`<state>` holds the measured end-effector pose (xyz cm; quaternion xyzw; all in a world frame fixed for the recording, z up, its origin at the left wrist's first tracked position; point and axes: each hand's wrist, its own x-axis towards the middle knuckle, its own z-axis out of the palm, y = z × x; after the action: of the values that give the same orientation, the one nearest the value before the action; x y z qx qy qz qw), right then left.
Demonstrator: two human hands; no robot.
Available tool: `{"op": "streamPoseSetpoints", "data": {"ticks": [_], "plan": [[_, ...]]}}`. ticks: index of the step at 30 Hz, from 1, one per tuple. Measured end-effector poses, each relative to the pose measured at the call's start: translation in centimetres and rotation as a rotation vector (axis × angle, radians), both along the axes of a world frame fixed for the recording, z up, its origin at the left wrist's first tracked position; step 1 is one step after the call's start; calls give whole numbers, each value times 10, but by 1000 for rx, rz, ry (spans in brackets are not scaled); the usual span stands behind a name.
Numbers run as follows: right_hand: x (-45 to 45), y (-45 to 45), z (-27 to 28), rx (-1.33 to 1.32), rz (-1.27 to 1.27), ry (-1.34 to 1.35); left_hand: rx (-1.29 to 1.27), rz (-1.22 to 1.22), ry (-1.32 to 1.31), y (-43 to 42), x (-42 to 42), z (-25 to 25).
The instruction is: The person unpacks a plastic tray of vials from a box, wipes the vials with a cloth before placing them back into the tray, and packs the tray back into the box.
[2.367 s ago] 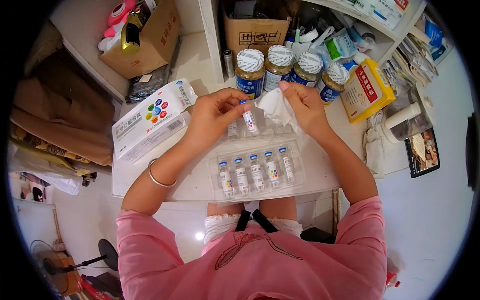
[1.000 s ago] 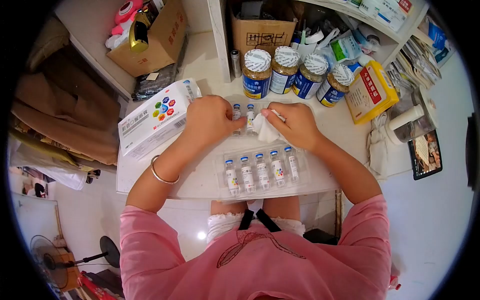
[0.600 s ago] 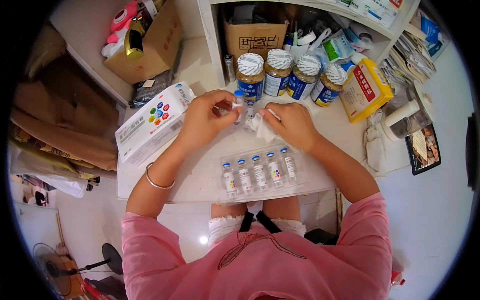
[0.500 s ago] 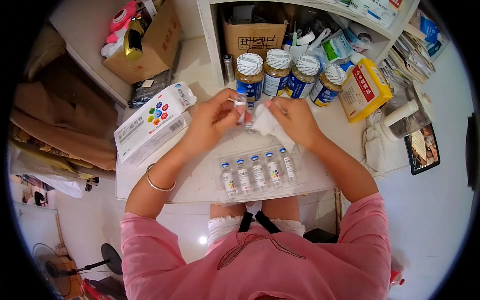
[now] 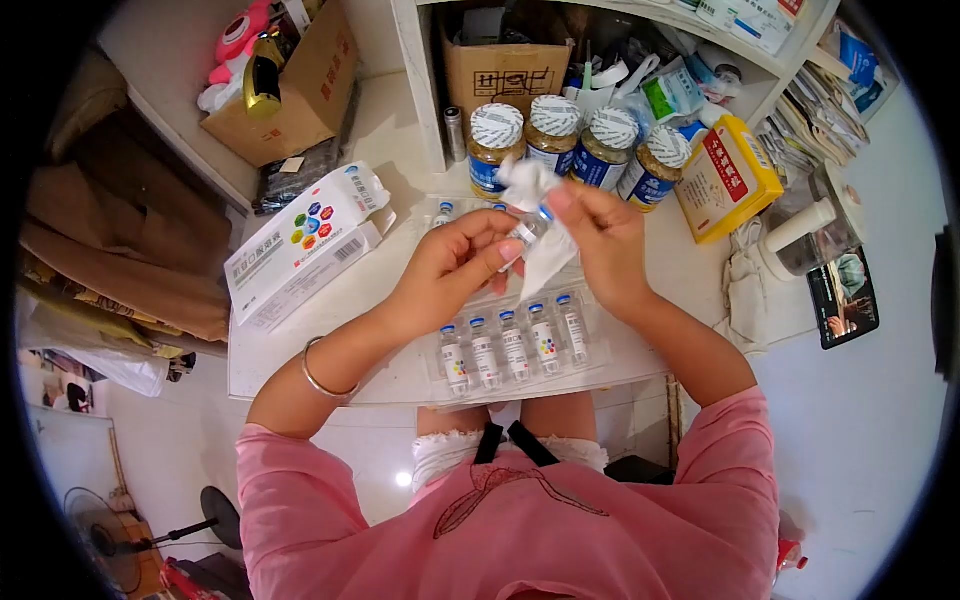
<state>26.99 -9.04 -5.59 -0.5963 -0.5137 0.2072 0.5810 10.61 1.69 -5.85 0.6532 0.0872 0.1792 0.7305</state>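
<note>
My left hand pinches a small clear vial with a blue cap, tilted up to the right. In my right hand is a crumpled white tissue, pressed around the capped end of the vial. Below my hands, a clear plastic tray holds a row of several blue-capped vials with white labels. Beyond my left hand stands another blue-capped vial, partly hidden by the hand.
A white carton lies at the left. Several jars with patterned white lids line the back, beside a yellow box. To the right are a clear pitcher and a phone-like screen. A cardboard box sits on the shelf.
The vial in my left hand has moved right and down and now tilts. My right hand has brought the tissue up around its cap. The vials in the near tray stay put.
</note>
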Motion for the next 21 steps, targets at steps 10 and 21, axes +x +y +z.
{"op": "streamPoseSetpoints", "data": {"ticks": [10,21], "plan": [[-13,3,1,-93,407,629,883,397,-84,2,-1,-11],[-14,1,-4,-131,298,510,1383,475,-45,-4,-6,18]]}}
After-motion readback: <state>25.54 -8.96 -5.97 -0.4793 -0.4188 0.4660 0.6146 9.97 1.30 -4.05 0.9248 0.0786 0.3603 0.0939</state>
